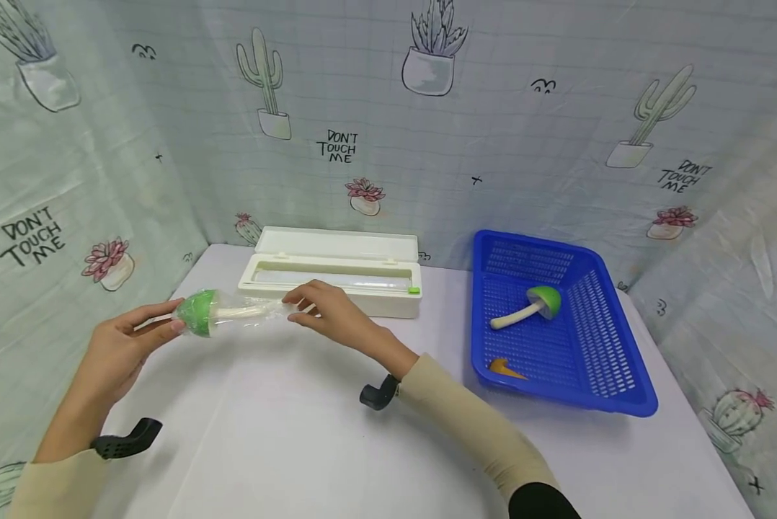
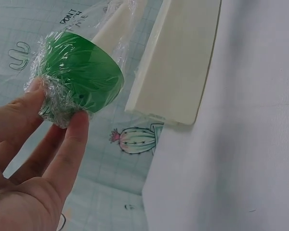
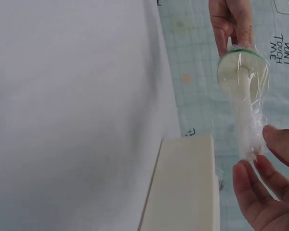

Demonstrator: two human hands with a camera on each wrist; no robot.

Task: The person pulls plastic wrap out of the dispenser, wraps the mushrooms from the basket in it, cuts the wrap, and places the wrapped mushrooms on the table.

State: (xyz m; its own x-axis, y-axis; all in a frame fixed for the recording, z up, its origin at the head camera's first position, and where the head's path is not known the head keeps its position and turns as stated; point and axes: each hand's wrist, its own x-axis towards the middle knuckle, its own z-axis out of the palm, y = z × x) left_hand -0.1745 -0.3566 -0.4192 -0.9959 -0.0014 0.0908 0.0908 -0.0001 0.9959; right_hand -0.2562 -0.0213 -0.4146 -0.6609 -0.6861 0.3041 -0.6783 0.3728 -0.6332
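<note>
A toy mushroom (image 1: 197,313) with a green cap and pale stem is wrapped in clear cling film and held sideways above the table. My left hand (image 1: 117,350) pinches the bunched film at the top of the cap (image 2: 82,72). At the stem end, my right hand (image 1: 338,314) has its thumb and fingertips on the gathered film; in the right wrist view the stem (image 3: 248,106) points toward that hand (image 3: 274,192). Behind the hands stands a white cling film dispenser (image 1: 388,305), its lid raised and a green slider (image 1: 414,290) at its right end.
To the right, a blue plastic basket (image 1: 622,389) holds another green-capped toy mushroom (image 1: 544,301), which looks unwrapped, and a small orange-brown piece (image 1: 507,369). The white table (image 1: 285,440) is bordered by a cactus-print cloth (image 1: 388,144) at the back and sides.
</note>
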